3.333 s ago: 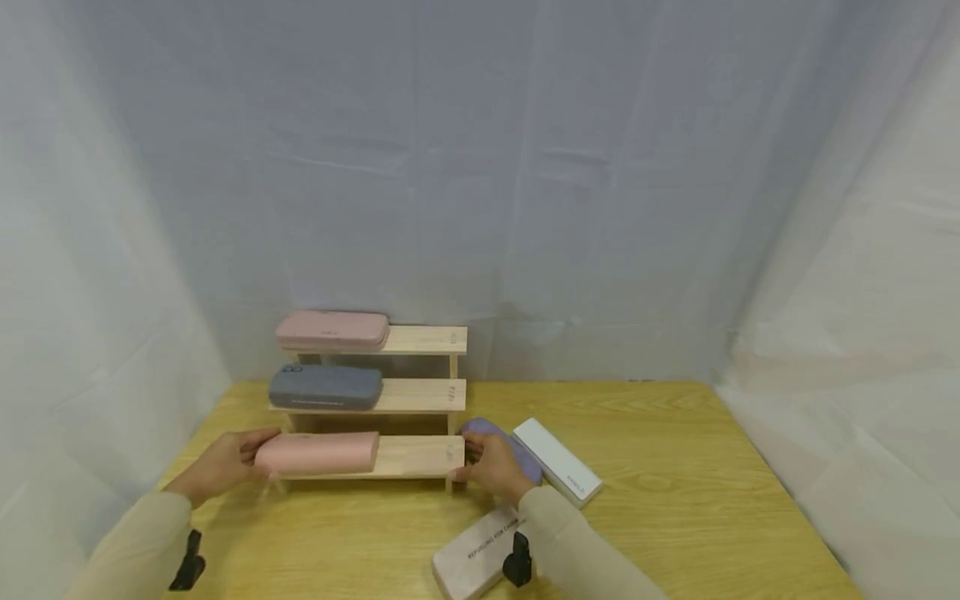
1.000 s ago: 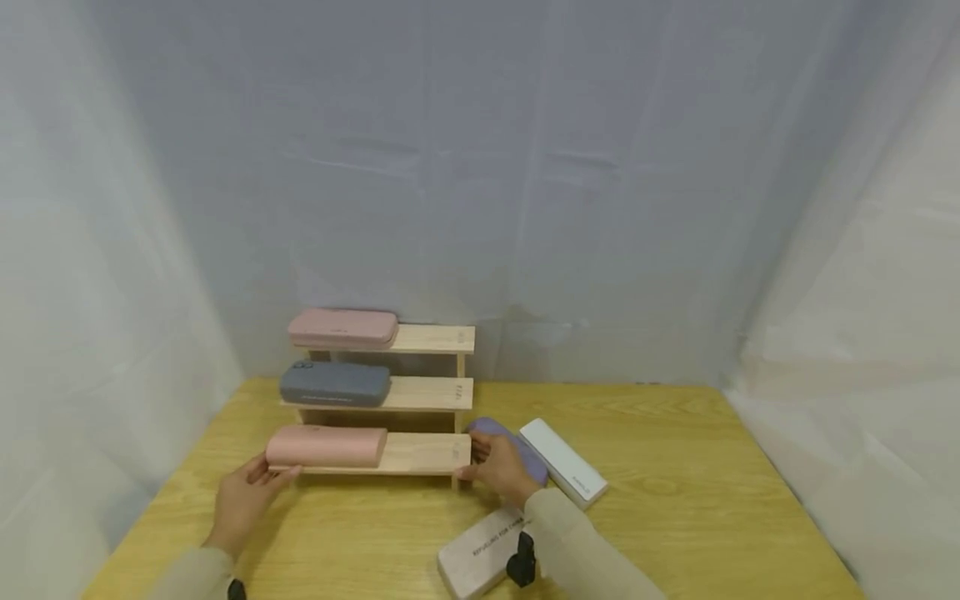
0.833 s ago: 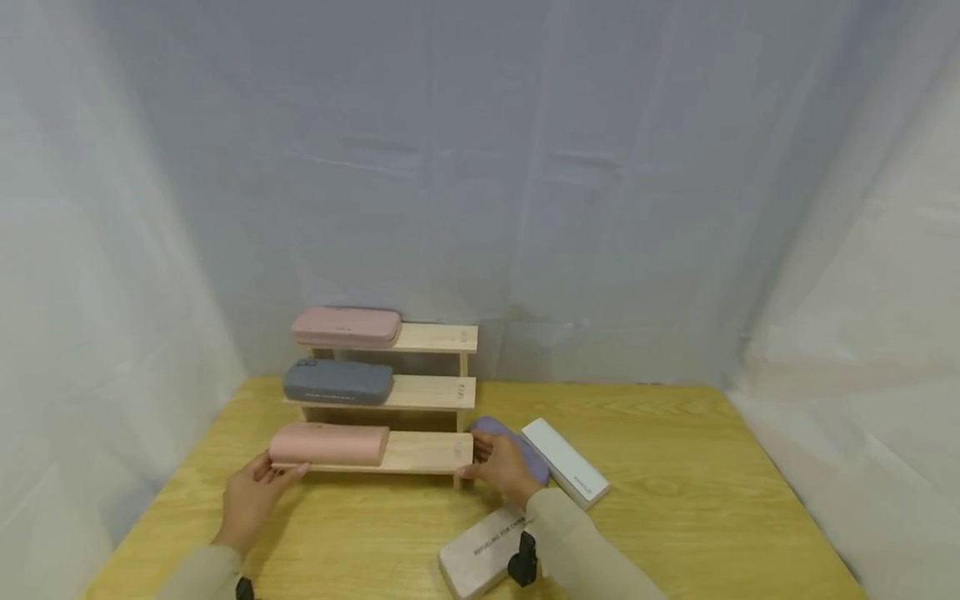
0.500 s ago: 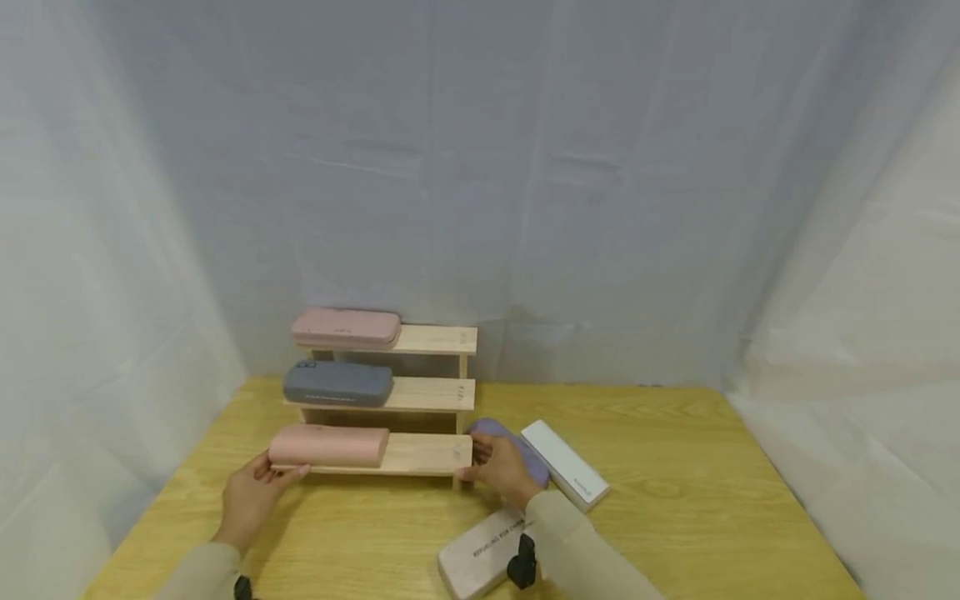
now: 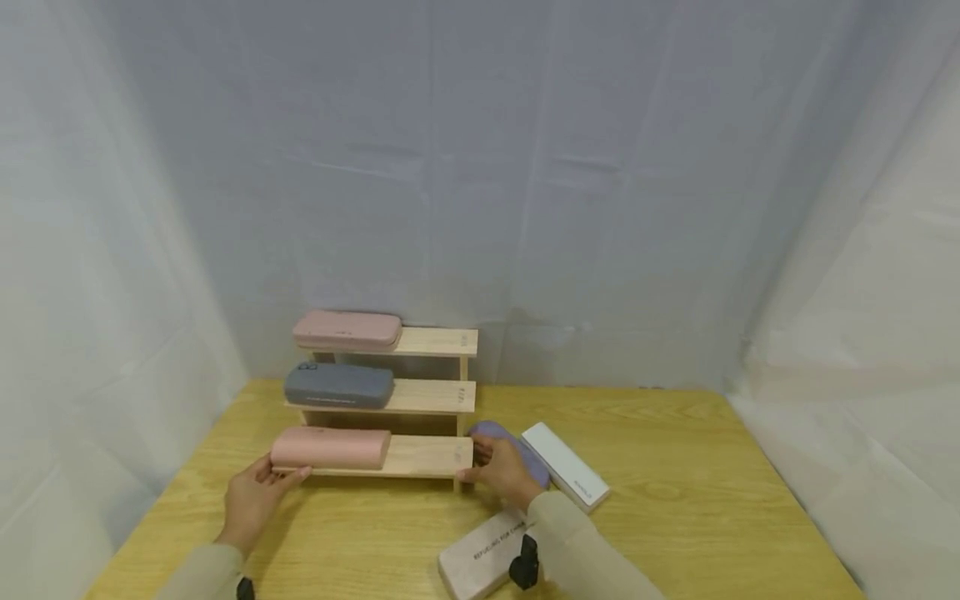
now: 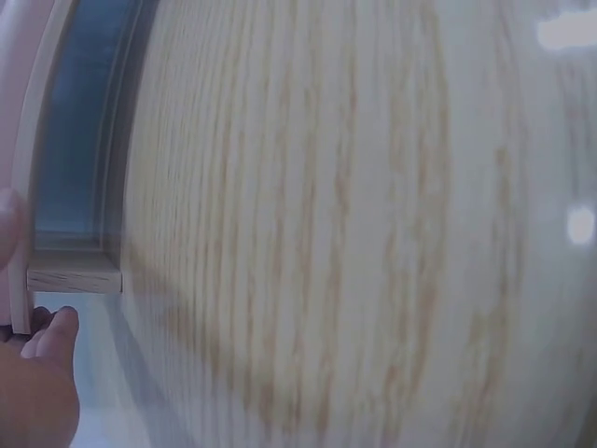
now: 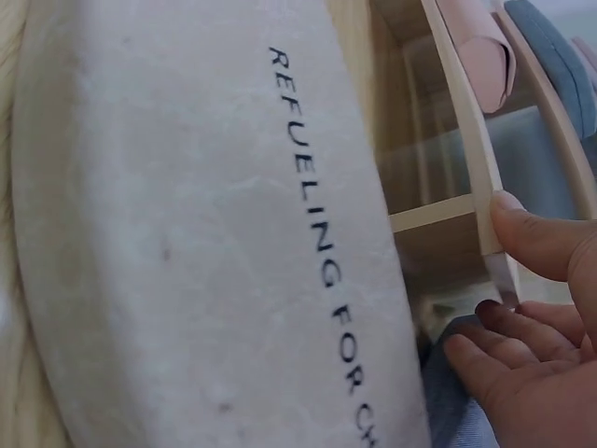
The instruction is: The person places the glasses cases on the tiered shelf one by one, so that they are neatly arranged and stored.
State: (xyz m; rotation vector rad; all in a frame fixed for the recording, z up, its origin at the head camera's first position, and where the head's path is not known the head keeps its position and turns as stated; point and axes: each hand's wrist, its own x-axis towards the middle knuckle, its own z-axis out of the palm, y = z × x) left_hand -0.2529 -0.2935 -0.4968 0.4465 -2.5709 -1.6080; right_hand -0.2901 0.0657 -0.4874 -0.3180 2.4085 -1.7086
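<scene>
A three-step wooden display rack (image 5: 431, 454) stands at the left of the table. My left hand (image 5: 251, 502) holds the left front corner of its lowest step, thumb (image 6: 7, 224) on the front edge and fingers at the end. At the right end my right hand (image 5: 501, 471) grips the same step, with the thumb (image 7: 532, 233) on its front edge. A pink glasses case (image 5: 330, 448) lies on the left half of that step. Above it are a blue-grey glasses case (image 5: 337, 386) on the middle step and a dusty-pink glasses case (image 5: 347, 330) on the top step.
Beside my right hand lie a purple glasses case (image 5: 534, 467), partly hidden, and a slanted white case (image 5: 566, 467). A pale case with black lettering (image 5: 480, 554) sits near the front, under my right forearm. White sheeting (image 5: 480, 208) hangs behind and on both sides of the table (image 5: 660, 500).
Since the oldest frame my left hand has moved from the step's left end round to its front corner. The right hand keeps its place. The whole head view has shifted slightly.
</scene>
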